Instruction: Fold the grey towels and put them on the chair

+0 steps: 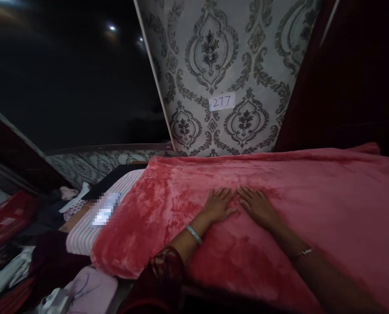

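A red plush blanket (328, 196) is spread over the surface in front of me, its pile showing lighter and darker patches. My left hand (218, 205) lies flat on it near the middle, fingers stretched out, with a pale bangle on the wrist. Close beside it on the right, my right hand (255, 205) rests palm down on the same blanket, its fingers extended. A thin bracelet circles that wrist. Neither hand holds anything. At the blanket's left end, a striped cloth (78, 235) sticks out from under it.
A blurred-out bright rectangular object (105, 210) lies on the striped cloth. Beyond the blanket stands a patterned wall (197, 65) with a paper label (222, 101) reading 277. A dark window (83, 87) is at left. Clothes, a red bag (9, 220) and a pinkish item (93, 290) crowd the lower left.
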